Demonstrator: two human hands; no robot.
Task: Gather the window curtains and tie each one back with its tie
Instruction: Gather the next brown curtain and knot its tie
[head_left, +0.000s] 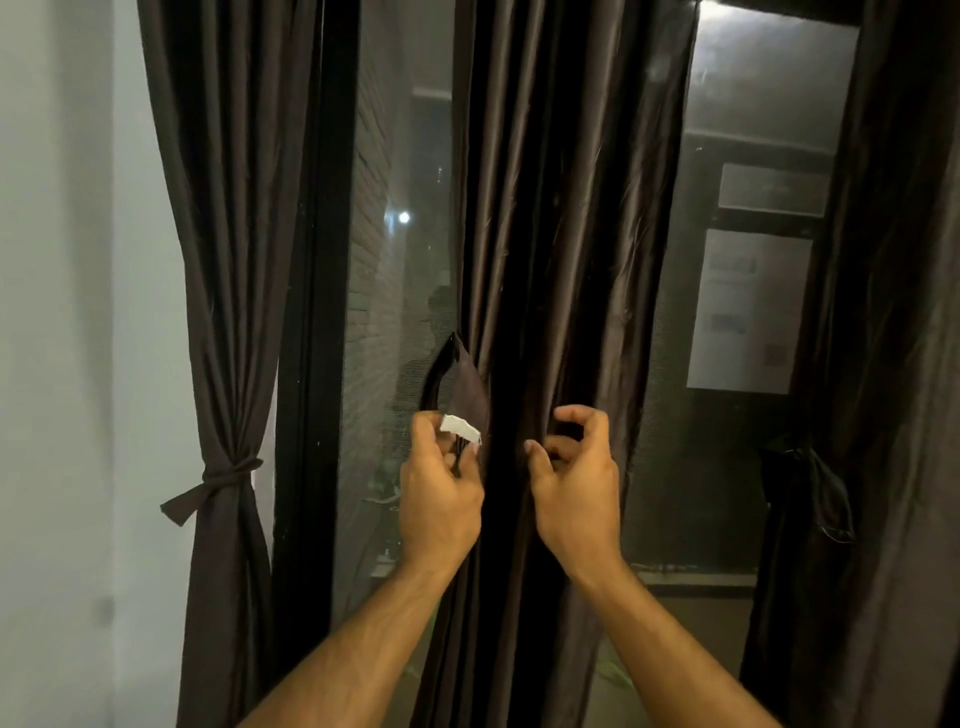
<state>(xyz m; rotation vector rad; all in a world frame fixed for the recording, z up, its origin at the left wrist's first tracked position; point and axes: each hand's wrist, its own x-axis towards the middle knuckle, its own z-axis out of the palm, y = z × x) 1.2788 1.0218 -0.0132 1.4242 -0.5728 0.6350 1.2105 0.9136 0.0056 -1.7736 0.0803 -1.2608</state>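
A dark brown middle curtain (566, 234) hangs gathered in front of the window. My left hand (439, 488) pinches the end of a dark fabric tie (462, 387) that carries a white label (460, 428), at the curtain's left edge. My right hand (574, 478) has its fingers curled into the curtain's folds just to the right. The left curtain (228, 260) is cinched with a knotted tie (223, 480). The right curtain (883, 312) is bunched with a dark tie (808, 467) at about the same height.
The window glass (400, 208) with a black frame (322, 312) lies behind the curtains, and a white wall (57, 312) stands to the left. Reflections of a room show in the right pane (748, 260).
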